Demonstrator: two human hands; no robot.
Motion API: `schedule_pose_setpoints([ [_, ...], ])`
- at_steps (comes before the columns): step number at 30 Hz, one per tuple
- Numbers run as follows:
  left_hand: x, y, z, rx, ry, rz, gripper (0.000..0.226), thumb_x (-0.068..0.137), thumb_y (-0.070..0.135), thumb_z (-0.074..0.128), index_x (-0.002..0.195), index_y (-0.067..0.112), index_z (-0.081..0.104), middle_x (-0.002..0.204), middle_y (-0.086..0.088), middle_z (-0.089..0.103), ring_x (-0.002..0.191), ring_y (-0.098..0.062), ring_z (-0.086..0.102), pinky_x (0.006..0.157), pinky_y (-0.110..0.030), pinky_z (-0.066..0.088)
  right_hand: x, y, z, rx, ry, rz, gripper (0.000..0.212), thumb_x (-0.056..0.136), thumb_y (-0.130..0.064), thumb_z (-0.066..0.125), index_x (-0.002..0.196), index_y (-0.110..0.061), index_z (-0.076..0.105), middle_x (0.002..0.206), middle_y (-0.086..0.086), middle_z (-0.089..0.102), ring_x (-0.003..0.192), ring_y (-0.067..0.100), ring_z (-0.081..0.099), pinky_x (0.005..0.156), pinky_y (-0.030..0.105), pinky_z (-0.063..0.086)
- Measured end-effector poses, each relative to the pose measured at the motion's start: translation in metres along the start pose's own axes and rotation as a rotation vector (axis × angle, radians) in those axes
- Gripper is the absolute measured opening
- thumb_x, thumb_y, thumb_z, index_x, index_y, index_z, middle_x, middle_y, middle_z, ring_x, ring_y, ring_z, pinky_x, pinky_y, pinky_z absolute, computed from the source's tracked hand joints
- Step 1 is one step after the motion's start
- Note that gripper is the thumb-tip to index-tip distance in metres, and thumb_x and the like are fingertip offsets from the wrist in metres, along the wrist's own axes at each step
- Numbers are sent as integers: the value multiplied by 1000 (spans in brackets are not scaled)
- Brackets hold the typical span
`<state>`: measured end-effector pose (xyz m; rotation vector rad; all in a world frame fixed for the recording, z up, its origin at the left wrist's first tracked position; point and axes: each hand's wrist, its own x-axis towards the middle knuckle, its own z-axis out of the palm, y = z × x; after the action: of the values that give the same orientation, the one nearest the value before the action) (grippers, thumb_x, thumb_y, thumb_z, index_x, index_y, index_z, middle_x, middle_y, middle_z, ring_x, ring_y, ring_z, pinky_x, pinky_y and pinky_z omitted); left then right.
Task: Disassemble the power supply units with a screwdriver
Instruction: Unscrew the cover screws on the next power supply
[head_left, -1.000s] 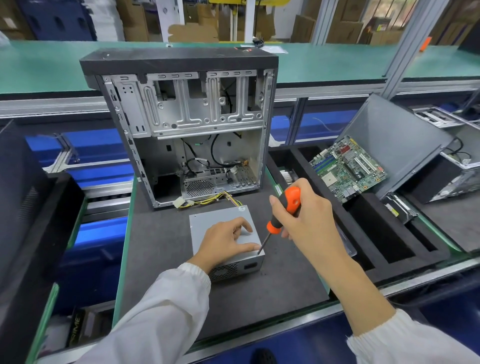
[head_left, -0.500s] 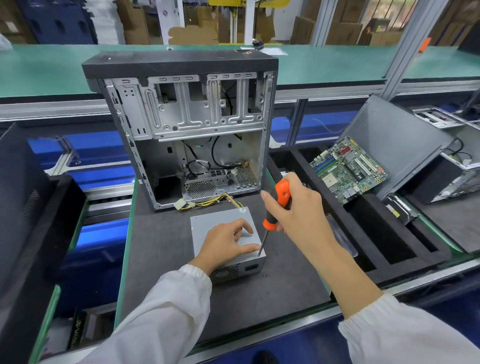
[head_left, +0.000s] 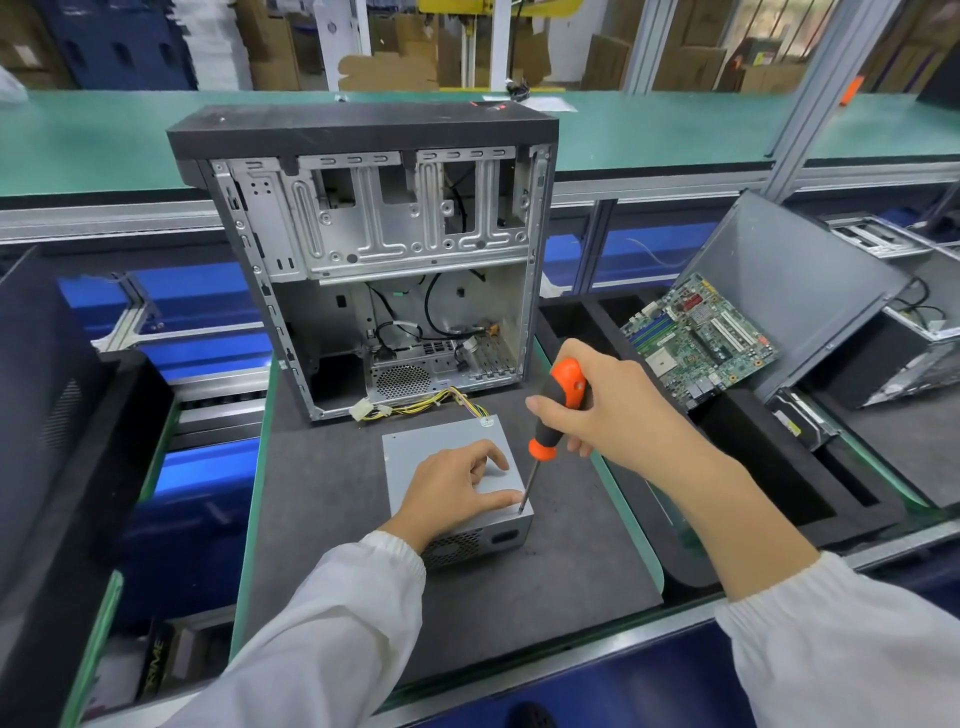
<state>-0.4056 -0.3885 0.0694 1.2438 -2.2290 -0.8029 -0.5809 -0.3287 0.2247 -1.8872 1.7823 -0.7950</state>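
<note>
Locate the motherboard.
In the head view the motherboard sits right of the open computer case, leaning against a grey panel in the black foam tray.

I see a dark grey work mat (head_left: 322, 499) w/ green edging. On it: open black-topped metal PC case (head_left: 379, 249) at back. Small grey metal PSU box (head_left: 415, 457) sits just in front.

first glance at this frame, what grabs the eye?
The orange-and-black screwdriver gripped in the right hand, tip set at the near right corner of the grey power supply unit mid-mat. The left hand rests on the unit's top. Behind stands an open, gutted PC case; a green motherboard lies in the foam tray at right.
</note>
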Motion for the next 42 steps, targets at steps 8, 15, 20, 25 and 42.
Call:
schedule_pose_setpoints([
  [8,-1,-1,-1,9,10,35,11,87,41,66,89,31,61,52,7,36,54,-7,42,53,-22,29,4,-25,3,-588,150,7,53,77,-69,54,61,-22,36,59,-6,41,67,21,44,50,28,26],
  [15,0,-5,0,6,-1,44,3,90,31,61,87,31,63,51,7,36,55,-7,43,54,-22,30,7,-27,-3,-546,40,98,54,79,-57,63,60,-14,37,58,2,42,61,23,47,46,28,29],
  [20,1,-3,1,13,-15,38,6,90,31,60,85,34,61,51,8,38,55,-6,43,54,-22,28,3,-28,-25,-440,-184,72,43,81,-49,68,67,-18,42,62,-3,44,55,12,39,50,27,31],
  [25,1,-1,-1,-15,-25,2,8,89,27,59,84,31,63,53,13,44,56,-6,44,56,-24,29,11,-38,-38,-412,-418,35,16,83,-25,72,91,-25,58,85,-9,51,53,12,59,59,28,49],
  [42,1,25,-12,-578,-317,38,13,88,18,71,92,7,78,74,-11,68,72,-11,54,73,-24,40,26,-45,-25,-612,-503,-259,42,81,-45,69,112,-21,55,97,-5,46,93,17,49,78,36,47],
])
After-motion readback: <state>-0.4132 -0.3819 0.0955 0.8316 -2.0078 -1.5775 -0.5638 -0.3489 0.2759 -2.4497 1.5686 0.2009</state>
